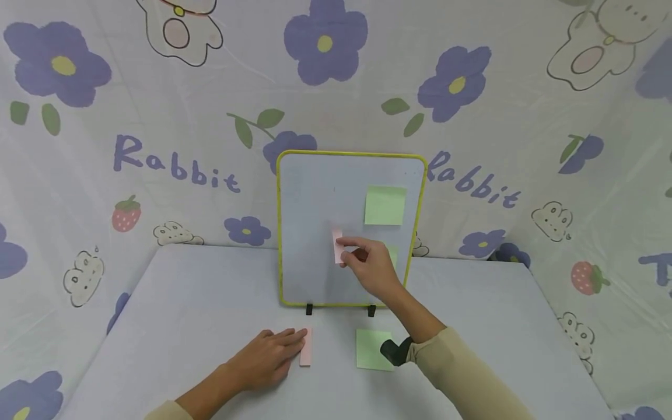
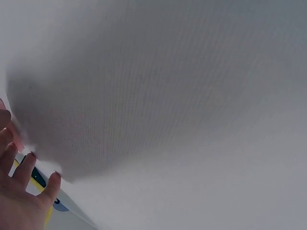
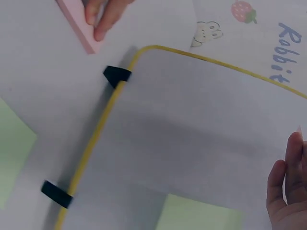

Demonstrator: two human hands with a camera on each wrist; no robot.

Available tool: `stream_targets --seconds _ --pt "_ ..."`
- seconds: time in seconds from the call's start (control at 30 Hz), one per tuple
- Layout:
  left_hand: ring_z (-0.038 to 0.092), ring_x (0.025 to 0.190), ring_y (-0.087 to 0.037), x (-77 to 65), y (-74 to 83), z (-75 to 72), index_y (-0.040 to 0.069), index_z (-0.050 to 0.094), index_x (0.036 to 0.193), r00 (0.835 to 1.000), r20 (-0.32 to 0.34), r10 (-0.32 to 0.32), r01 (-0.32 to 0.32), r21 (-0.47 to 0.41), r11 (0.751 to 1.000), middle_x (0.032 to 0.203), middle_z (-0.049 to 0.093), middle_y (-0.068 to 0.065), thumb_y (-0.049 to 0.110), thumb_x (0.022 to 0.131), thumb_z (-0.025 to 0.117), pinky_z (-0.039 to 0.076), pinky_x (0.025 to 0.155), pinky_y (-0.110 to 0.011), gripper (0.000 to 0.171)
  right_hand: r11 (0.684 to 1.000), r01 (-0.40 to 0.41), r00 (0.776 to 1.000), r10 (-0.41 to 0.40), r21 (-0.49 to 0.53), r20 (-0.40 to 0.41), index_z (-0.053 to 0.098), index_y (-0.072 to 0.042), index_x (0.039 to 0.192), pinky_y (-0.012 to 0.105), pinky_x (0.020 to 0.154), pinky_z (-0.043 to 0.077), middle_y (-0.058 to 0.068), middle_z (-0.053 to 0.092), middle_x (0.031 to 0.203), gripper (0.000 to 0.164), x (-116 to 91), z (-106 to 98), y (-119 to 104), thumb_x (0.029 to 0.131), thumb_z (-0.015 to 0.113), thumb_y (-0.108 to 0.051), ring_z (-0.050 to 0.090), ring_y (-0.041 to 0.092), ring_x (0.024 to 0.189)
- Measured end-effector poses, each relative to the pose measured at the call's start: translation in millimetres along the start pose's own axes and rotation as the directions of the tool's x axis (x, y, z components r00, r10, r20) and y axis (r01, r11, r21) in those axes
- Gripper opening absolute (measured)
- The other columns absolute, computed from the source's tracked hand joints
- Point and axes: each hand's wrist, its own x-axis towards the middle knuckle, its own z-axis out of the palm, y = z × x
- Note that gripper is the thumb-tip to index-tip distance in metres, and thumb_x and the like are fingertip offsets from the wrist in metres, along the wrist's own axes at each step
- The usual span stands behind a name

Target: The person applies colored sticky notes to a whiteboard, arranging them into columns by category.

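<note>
My right hand [image 1: 370, 265] pinches a narrow pink sticky note [image 1: 338, 246] between thumb and fingers, in front of the whiteboard [image 1: 315, 204]. Whether the note touches the board I cannot tell. On the table, my left hand [image 1: 270, 356] rests with extended fingers touching a pink sticky-note pad [image 1: 306, 350]. The same pad [image 3: 79, 24] shows under the left fingertips in the right wrist view. One green sticky note [image 1: 385, 205] is on the board's upper right. Another green note [image 1: 392, 255] below it is partly hidden by my right hand.
The yellow-rimmed board stands upright on two black feet [image 1: 309, 310]. A green note pad [image 1: 371, 350] lies on the white table [image 1: 210, 291] under my right forearm, beside a black wrist device [image 1: 395, 351]. Behind hangs a patterned cloth [image 1: 210, 105].
</note>
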Motion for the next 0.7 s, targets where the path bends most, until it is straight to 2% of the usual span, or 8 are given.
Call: stream_targets --seconds 0.17,0.27,0.37,0.47,0.6,0.7 --pt "0.053 0.131 -0.027 -1.5 -0.5 0.7 0.007 0.058 0.140 0.999 -0.031 0.017 -0.016 0.010 1.000 0.151 0.048 -0.006 0.019 0.098 0.056 0.050 0.089 -0.050 0.044 1.000 -0.012 0.999 0.013 0.023 -0.029 0.064 0.009 0.124 0.021 0.053 0.033 0.028 0.069 0.101 0.031 22.3 -5.6 9.3 0.094 0.057 0.009 0.068 0.041 0.085" --pt "0.053 0.131 -0.027 -2.2 -0.8 0.2 0.007 0.057 0.140 0.999 -0.033 0.017 -0.016 0.017 1.000 0.151 0.048 -0.005 0.019 0.098 0.057 0.050 0.089 -0.049 0.044 0.997 -0.029 0.998 0.032 0.067 -0.051 0.065 0.005 0.126 0.020 0.058 0.038 0.023 0.069 0.111 0.031 35.6 -8.1 17.7 0.095 0.059 0.005 0.069 0.036 0.088" --pt "0.052 0.132 -0.026 -3.0 -0.5 -2.0 0.007 0.057 0.141 1.000 -0.023 0.004 -0.003 0.011 1.000 0.152 0.047 -0.005 0.019 0.098 0.057 0.049 0.091 -0.049 0.044 0.992 -0.044 0.995 0.053 0.122 -0.079 0.067 0.001 0.125 0.026 0.069 0.049 0.017 0.068 0.117 0.030 44.9 -10.3 16.7 0.096 0.061 0.001 0.069 0.025 0.084" --pt "0.051 0.133 -0.026 -3.3 -0.3 -3.3 0.008 0.056 0.142 1.000 -0.012 -0.007 0.007 -0.006 1.000 0.152 0.046 -0.004 0.019 0.099 0.056 0.048 0.093 -0.050 0.044 0.985 -0.065 0.991 0.083 0.163 -0.106 0.068 0.000 0.124 0.031 0.077 0.053 0.013 0.067 0.121 0.029 52.0 -12.7 12.8 0.096 0.061 0.000 0.068 0.017 0.079" --pt "0.051 0.134 -0.025 -2.6 -1.3 -1.5 0.009 0.057 0.142 1.000 -0.008 -0.009 0.009 -0.011 1.000 0.153 0.046 -0.003 0.020 0.100 0.056 0.048 0.093 -0.049 0.044 0.978 -0.090 0.985 0.115 0.188 -0.126 0.069 0.000 0.123 0.028 0.078 0.054 0.011 0.066 0.122 0.028 59.3 -14.3 10.9 0.096 0.061 0.000 0.067 0.014 0.077" --pt "0.052 0.133 -0.025 -1.4 -1.9 -0.2 0.009 0.058 0.141 1.000 -0.017 0.001 -0.001 0.000 1.000 0.152 0.047 -0.003 0.020 0.099 0.056 0.049 0.092 -0.049 0.043 0.973 -0.108 0.982 0.136 0.204 -0.127 0.069 0.000 0.122 0.033 0.082 0.055 0.010 0.066 0.121 0.028 63.4 -13.9 11.7 0.095 0.061 -0.001 0.067 0.014 0.077"
